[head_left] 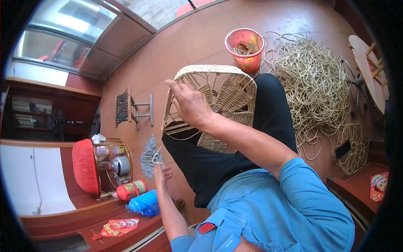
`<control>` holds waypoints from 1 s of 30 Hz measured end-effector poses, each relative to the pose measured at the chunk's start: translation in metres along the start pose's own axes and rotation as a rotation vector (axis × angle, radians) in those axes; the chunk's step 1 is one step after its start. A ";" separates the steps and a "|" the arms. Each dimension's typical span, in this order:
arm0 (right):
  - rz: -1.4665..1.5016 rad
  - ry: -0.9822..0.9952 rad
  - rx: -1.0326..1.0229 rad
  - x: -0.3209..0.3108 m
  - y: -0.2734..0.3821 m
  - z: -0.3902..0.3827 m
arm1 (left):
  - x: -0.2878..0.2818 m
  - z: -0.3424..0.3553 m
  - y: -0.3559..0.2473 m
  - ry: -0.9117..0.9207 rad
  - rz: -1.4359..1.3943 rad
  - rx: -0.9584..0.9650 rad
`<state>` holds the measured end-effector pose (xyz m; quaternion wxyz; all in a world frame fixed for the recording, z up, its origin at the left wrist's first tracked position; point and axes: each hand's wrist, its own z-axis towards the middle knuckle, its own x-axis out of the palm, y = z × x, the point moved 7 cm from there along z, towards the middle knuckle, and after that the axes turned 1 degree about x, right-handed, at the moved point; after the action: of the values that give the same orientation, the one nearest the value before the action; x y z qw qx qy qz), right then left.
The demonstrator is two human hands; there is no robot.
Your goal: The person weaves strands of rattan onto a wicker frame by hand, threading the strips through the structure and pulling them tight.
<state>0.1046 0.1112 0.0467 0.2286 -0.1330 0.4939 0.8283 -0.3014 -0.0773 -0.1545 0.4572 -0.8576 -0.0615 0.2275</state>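
A woven cord piece (228, 98) with petal-like panels and a thickly wrapped rim rests across my lap, tilted. My right hand (191, 105) reaches across it, its fingers closed over the left part of the rim. Some of the weave behind that hand and forearm is hidden. Lower left, off the piece, my left hand (161, 175) pinches a pale cord (158, 152). The cord makes a small loop above the fingertips and runs up toward the frame's lower left corner. The other fingers of that hand are loosely bent.
A big tangle of cord (312, 80) covers the floor at right, beside a red bucket (245, 59). Another wire-and-cord frame (354, 147) lies below it. At left stand a small stool (134, 107), a red basket (86, 166), a red flask (130, 190) and a blue bottle (142, 202).
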 end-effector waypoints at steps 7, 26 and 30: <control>0.897 0.106 0.329 0.004 -0.033 -0.015 | 0.086 -0.085 -0.188 -0.293 0.435 0.878; 0.666 0.050 0.228 -0.105 -0.080 0.022 | 0.275 -0.129 -0.312 -0.132 0.495 1.453; 0.773 0.017 0.016 -0.117 -0.047 0.033 | 0.285 -0.125 -0.317 -0.139 0.477 1.436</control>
<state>0.2292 0.1305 0.0790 -0.1035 0.0580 0.5160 0.8483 0.0406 0.0996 0.0676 0.8367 -0.3229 0.2602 0.3577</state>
